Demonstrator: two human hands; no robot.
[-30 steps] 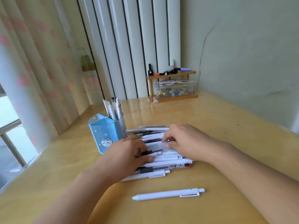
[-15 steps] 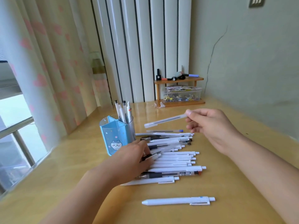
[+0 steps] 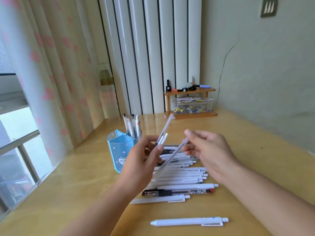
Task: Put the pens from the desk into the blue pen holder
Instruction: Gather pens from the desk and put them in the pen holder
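Blue plastic, with a white cat face printed on its front, the pen holder (image 3: 121, 151) stands left of centre in the head view, upright on the yellow-wood surface (image 3: 238, 143), and a few pens (image 3: 132, 125) already stick up from its rear compartment. Touching it in the frame, just to its right, the left hand (image 3: 144, 160) grips a small bundle of pens (image 3: 162, 133), their long axis rising steeply toward the upper right, tips higher than the holder's rim. The right hand (image 3: 209, 150), right of centre, pinches a clear pen (image 3: 172, 158) near its upper end; that pen slopes down to the lower left and crosses toward the left hand's fingers.

By my reading, the left hand is nearer, so the holder lies a short reach to the left and slightly down from the bundle, which is already close to upright.

Beneath both hands a row of white pens (image 3: 180, 176) lies side by side, running left to right, with a clear-barrelled pen (image 3: 178, 192) among them and a single white pen (image 3: 189, 221) apart, low in the frame.
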